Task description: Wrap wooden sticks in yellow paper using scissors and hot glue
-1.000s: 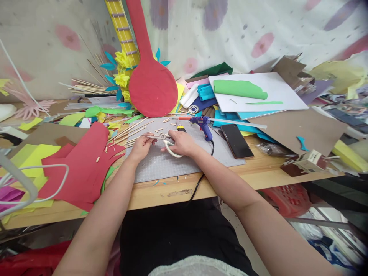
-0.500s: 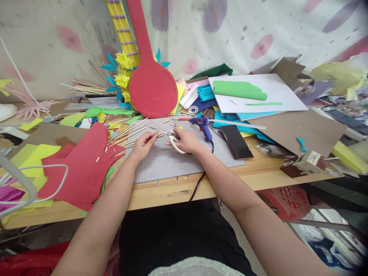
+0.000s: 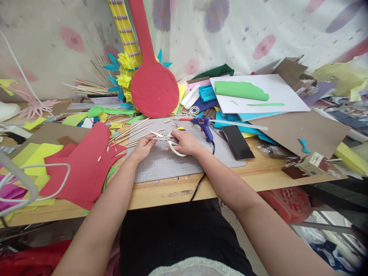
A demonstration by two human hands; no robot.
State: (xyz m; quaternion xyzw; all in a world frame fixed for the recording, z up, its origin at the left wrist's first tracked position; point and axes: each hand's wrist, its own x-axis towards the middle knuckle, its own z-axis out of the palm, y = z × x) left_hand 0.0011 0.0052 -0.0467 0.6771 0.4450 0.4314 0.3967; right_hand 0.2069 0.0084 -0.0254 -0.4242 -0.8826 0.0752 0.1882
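My right hand [image 3: 186,142] grips white-handled scissors [image 3: 176,148], their blades spread apart and pointing left. Close to the blades, my left hand [image 3: 143,147] is closed in a pinch on a thin wooden stick, mostly hidden by the fingers. Both hands are over a grey cutting mat [image 3: 161,168]. Several longer wooden sticks [image 3: 129,133] lie fanned out just beyond my left hand, with short cut pieces [image 3: 167,120] near them. A blue glue gun [image 3: 203,124] with a clear glue stick in its back rests beyond my right hand.
A phone [image 3: 237,142] lies right of the glue gun, whose black cord [image 3: 198,188] runs over the front edge. Red paper [image 3: 83,165] covers the left side. A red banjo-shaped piece [image 3: 154,90] stands at the back. A white board [image 3: 258,86] and a small carton [image 3: 306,165] sit at right.
The scissor blades have come further apart and now reach over my left fingertips. My left hand remains pinched, and the stick piece in it shows less. The view has shifted slightly.
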